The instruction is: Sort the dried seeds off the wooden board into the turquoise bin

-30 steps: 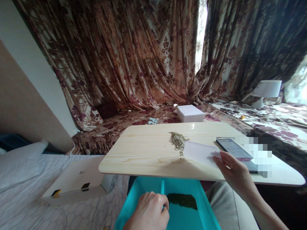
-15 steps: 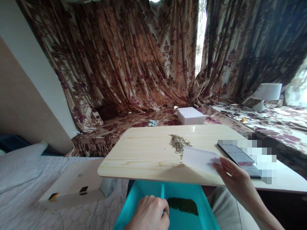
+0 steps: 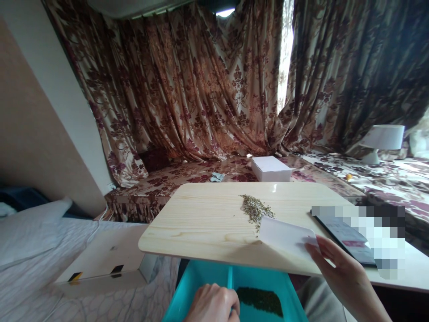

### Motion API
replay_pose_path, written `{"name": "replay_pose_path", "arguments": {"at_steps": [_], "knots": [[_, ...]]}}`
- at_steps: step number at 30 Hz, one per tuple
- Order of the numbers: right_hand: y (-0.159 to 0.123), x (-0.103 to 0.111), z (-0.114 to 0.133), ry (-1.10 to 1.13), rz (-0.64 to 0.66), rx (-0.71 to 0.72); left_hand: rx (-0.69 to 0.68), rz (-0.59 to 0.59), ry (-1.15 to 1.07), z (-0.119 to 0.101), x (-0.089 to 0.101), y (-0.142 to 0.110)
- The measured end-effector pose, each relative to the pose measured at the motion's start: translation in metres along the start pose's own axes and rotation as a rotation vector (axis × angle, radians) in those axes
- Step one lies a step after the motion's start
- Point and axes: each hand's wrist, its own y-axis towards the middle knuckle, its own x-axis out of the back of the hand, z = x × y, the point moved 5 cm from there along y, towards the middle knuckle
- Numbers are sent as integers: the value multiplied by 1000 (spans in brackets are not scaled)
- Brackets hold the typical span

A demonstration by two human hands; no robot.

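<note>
My right hand (image 3: 345, 268) is closed on one end of a thin white plastic scraper (image 3: 288, 237). The scraper's other end rests by the lower side of a scattered pile of small greenish-brown dried bits (image 3: 256, 209) on the wooden tabletop (image 3: 194, 219). In front of the table is a turquoise divided bin (image 3: 182, 281). Dark green crumbly material (image 3: 259, 300) lies in its right compartment. My left hand (image 3: 212, 304) is over the bin, beside the divider, with its fingers curled under. Whatever those fingers hold, if anything, is hidden.
A tablet (image 3: 345, 239), partly blurred out, lies on the table's right side. Behind the table stands a white box (image 3: 271, 169). To the left, a flat white carton (image 3: 100, 255) lies on the bed. A lamp (image 3: 385, 138) stands at the far right.
The view has tilted up slightly, so the table and bin appear lower. Both hands keep nearly the same pose, and the scraper stays beside the pile.
</note>
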Motion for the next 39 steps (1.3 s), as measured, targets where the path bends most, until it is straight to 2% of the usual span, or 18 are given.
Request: {"name": "replay_pose_path", "arguments": {"at_steps": [9, 13, 18, 24, 29, 33, 36, 39], "knots": [[5, -10, -8, -11, -20, -24, 22, -36, -37, 5, 2, -5], [6, -15, -4, -5, 28, -19, 26, -16, -14, 7, 3, -2], [0, -14, -6, -11, 78, -49, 37, 8, 0, 5, 4, -2], [-6, -14, -9, -9, 54, -32, 43, -30, -14, 9, 1, -3], [-17, -16, -2, 26, 146, -9, 41, -49, -30, 12, 2, -3], [-27, -10, -7, 2, 236, -41, 57, -44, -20, 11, 4, -6], [-27, -6, -7, -2, 213, -38, 52, -46, -5, 10, 7, -8], [-18, -4, 1, 22, 120, -12, 59, -35, -2, 8, 8, -9]]}}
